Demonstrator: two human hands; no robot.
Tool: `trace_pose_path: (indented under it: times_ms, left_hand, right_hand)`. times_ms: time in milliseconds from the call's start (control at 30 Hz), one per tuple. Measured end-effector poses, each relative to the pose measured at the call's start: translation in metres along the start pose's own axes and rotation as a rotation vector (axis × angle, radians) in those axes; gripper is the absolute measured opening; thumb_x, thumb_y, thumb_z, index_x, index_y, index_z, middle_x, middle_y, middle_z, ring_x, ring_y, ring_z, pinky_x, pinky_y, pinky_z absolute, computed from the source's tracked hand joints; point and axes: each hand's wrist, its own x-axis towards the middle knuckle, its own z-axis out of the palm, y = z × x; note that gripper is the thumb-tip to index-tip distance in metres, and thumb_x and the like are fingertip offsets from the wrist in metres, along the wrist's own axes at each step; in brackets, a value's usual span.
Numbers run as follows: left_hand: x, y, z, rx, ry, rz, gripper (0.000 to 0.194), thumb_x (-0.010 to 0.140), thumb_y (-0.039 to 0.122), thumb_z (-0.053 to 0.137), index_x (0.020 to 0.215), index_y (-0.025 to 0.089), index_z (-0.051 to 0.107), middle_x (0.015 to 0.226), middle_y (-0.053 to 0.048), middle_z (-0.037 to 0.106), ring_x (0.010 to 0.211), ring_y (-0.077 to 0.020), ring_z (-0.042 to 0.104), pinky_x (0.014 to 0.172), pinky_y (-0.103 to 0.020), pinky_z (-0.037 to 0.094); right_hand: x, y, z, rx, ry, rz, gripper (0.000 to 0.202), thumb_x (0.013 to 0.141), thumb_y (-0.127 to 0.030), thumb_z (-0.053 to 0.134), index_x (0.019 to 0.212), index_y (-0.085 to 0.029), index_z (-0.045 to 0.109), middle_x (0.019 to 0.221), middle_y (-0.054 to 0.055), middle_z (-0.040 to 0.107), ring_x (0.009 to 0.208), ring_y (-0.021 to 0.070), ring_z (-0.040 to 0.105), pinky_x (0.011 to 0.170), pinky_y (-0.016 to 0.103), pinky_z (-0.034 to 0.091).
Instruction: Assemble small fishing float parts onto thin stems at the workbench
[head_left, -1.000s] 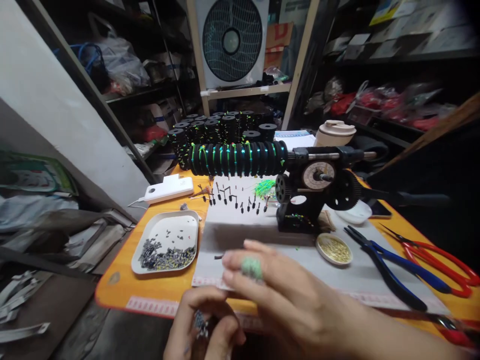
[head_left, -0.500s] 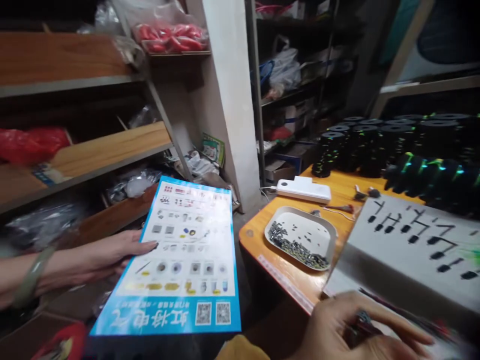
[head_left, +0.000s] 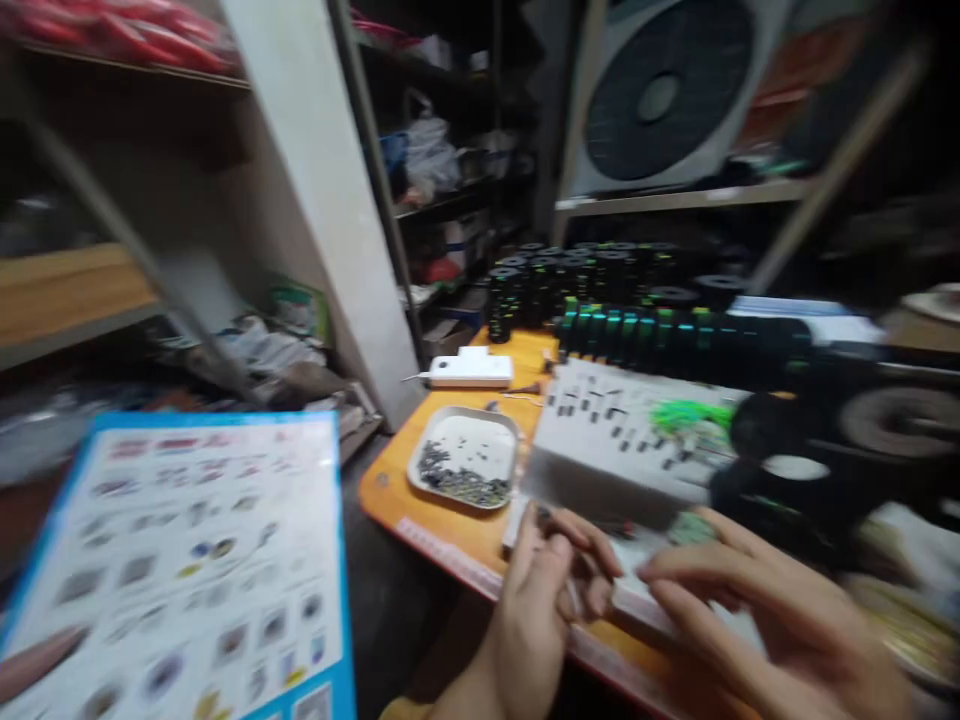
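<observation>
My left hand (head_left: 529, 605) is raised at the lower middle, fingers curled, with a small dark part (head_left: 543, 513) at its fingertips. To its right is my right hand (head_left: 765, 605), blurred, its thumb and index fingertips drawn together; whatever lies between them cannot be made out. Both hands are over the front of a white box (head_left: 600, 490), whose top bears rows of small black parts (head_left: 592, 405). Left of the box, a cream tray (head_left: 515, 440) holds many small dark pieces (head_left: 465, 485). A small green object (head_left: 690, 528) shows just behind my right hand.
Another person's thumb (head_left: 41, 662) rests on a blue-edged printed sheet (head_left: 187, 560) at the left. On the orange table (head_left: 390, 480) are a white power strip (head_left: 472, 370), dark reels (head_left: 652, 335) and green pieces (head_left: 686, 415). Shelves and a pale pillar (head_left: 322, 200) stand behind.
The view has turned right, so the sheet and tray appear further left. My right hand has come into view beside my left hand, which is now more upright.
</observation>
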Motion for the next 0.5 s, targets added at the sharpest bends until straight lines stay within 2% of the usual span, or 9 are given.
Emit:
trace_pose_path:
  times_ms: [33, 167, 333, 400, 500]
  left_hand:
    - [0.002, 0.002, 0.002, 0.039, -0.006, -0.006, 0.030, 0.095, 0.042, 0.056, 0.084, 0.016, 0.063, 0.085, -0.005, 0.061, 0.068, -0.0118, 0.051, 0.070, -0.026, 0.042]
    - [0.010, 0.001, 0.009, 0.237, 0.032, -0.113, 0.030, 0.092, 0.045, 0.062, 0.094, 0.017, 0.072, 0.080, -0.006, 0.065, 0.071, -0.0179, 0.057, 0.067, -0.028, 0.046]
    - [0.011, -0.001, 0.021, 0.441, 0.035, -0.082, 0.029, 0.093, 0.044, 0.062, 0.093, 0.018, 0.075, 0.084, -0.007, 0.068, 0.078, -0.0184, 0.061, 0.071, -0.026, 0.048]
    - [0.011, 0.000, 0.024, 0.475, 0.025, -0.151, 0.031, 0.094, 0.046, 0.060, 0.096, 0.018, 0.074, 0.078, -0.005, 0.067, 0.068, -0.0153, 0.059, 0.062, -0.023, 0.048]
    - [0.009, 0.001, 0.024, 0.482, -0.006, -0.295, 0.044, 0.093, 0.057, 0.056, 0.102, 0.016, 0.070, 0.060, 0.002, 0.054, 0.045, -0.0091, 0.044, 0.042, -0.020, 0.033]
  right_hand:
    - [0.003, -0.001, -0.009, -0.040, -0.021, 0.047, 0.007, 0.093, -0.029, 0.065, 0.095, -0.024, 0.069, 0.079, -0.002, 0.073, 0.066, 0.0161, 0.067, 0.086, 0.035, 0.058]
    - [0.019, -0.003, -0.020, -0.016, -0.036, 0.202, 0.010, 0.096, -0.025, 0.061, 0.089, -0.025, 0.067, 0.072, -0.004, 0.071, 0.060, 0.0137, 0.062, 0.087, 0.037, 0.053]
    - [0.024, -0.002, -0.022, 0.075, -0.016, 0.303, 0.012, 0.094, -0.020, 0.063, 0.087, -0.022, 0.072, 0.068, -0.002, 0.066, 0.067, 0.0138, 0.059, 0.068, 0.028, 0.048]
    - [0.022, 0.000, -0.022, 0.083, -0.023, 0.295, 0.012, 0.092, -0.018, 0.066, 0.088, -0.023, 0.076, 0.068, -0.001, 0.063, 0.068, 0.0136, 0.056, 0.064, 0.026, 0.046]
    - [0.018, 0.000, -0.022, 0.103, -0.033, 0.276, 0.014, 0.092, -0.016, 0.066, 0.093, -0.022, 0.079, 0.074, 0.001, 0.059, 0.070, 0.0130, 0.055, 0.060, 0.023, 0.045]
